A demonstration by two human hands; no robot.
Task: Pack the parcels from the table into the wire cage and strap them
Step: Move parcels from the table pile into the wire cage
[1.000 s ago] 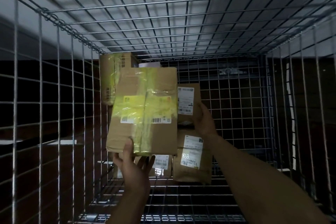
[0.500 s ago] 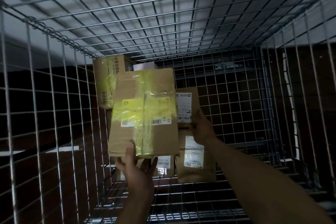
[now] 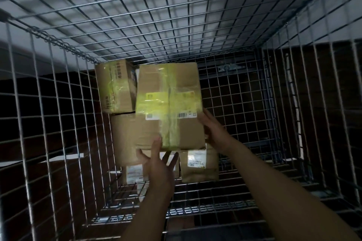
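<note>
I am looking into the wire cage. A cardboard box with yellow tape and a barcode label is held upright against the parcels stacked at the cage's back left. My left hand grips its lower edge, thumb on the front face and fingers spread underneath. My right hand lies flat against the box's lower right side, fingers straight. Behind it stand a yellow-taped box at the upper left, a plain brown box below that, and a small labelled parcel at the lower right.
Another labelled parcel shows low on the left, partly hidden by my left wrist. Wire mesh closes the left side, right side and top. The wire floor in front and the right half of the cage hold no parcels.
The taped box has shifted right and now covers the small upper parcel that my right hand was touching. My right hand moved onto the taped box's right side. The view tilted.
</note>
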